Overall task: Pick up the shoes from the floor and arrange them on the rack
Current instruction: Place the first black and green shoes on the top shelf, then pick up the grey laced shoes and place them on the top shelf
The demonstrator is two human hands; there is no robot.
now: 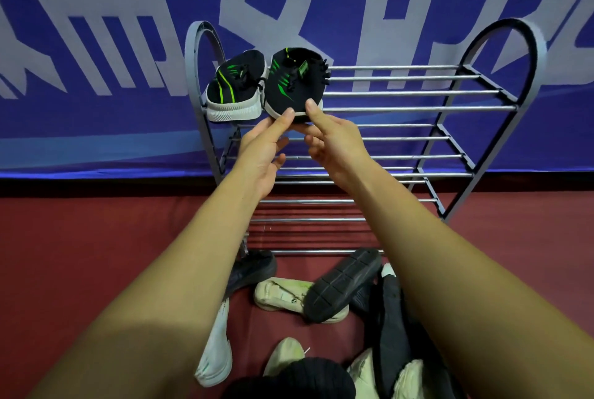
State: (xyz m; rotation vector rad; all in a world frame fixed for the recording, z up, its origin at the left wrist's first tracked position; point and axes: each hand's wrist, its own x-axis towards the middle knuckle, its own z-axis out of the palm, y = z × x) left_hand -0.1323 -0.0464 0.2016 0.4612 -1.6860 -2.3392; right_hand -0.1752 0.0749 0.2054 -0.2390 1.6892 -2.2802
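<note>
Left hand [266, 149] and right hand [336, 141] together pinching right black-green shoe [294, 87], left black-green shoe [234, 91] beside, two on one rack [418, 108]

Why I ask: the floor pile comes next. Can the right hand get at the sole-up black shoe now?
Probably not yet: the right hand pinches the black-and-green shoe on the rack, top shelf. Once it lets go, the sole-up black shoe lies uncovered on the floor.
</note>
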